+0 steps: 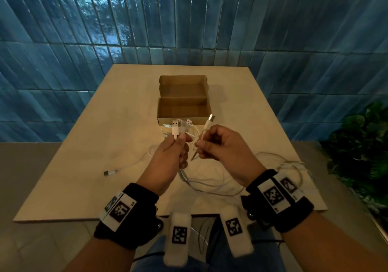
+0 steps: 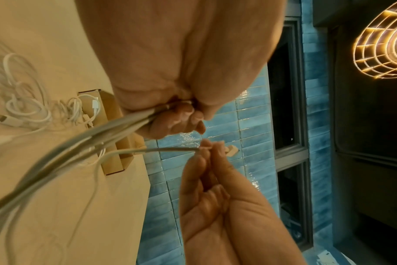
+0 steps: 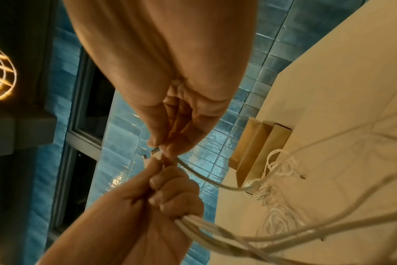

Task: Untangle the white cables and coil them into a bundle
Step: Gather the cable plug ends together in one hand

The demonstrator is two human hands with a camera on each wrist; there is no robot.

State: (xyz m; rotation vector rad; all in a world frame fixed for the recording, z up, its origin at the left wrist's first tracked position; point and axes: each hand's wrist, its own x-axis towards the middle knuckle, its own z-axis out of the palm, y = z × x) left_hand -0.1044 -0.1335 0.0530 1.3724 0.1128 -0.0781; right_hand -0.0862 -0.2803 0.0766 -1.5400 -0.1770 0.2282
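Note:
My left hand [image 1: 175, 152] is raised above the table and grips several white cables [image 2: 116, 129] in a fist, their USB plugs [image 1: 176, 127] sticking up above the thumb. My right hand [image 1: 216, 143] is close beside it and pinches one white cable just below its small plug [image 1: 210, 120], which points up and away. From both hands the cables hang down and loop over the table [image 1: 212, 182] toward its right edge. A tangle of white cable [image 3: 277, 172] lies against the cardboard box. One loose cable end [image 1: 111, 172] lies on the table to the left.
An open, empty cardboard box [image 1: 183, 100] stands mid-table behind the hands. The beige table [image 1: 84, 177] is backed by a blue tiled wall [image 1: 189, 19]. A green plant [image 1: 363, 143] is at the right. A cable [image 1: 202, 236] hangs over the near edge by my knees.

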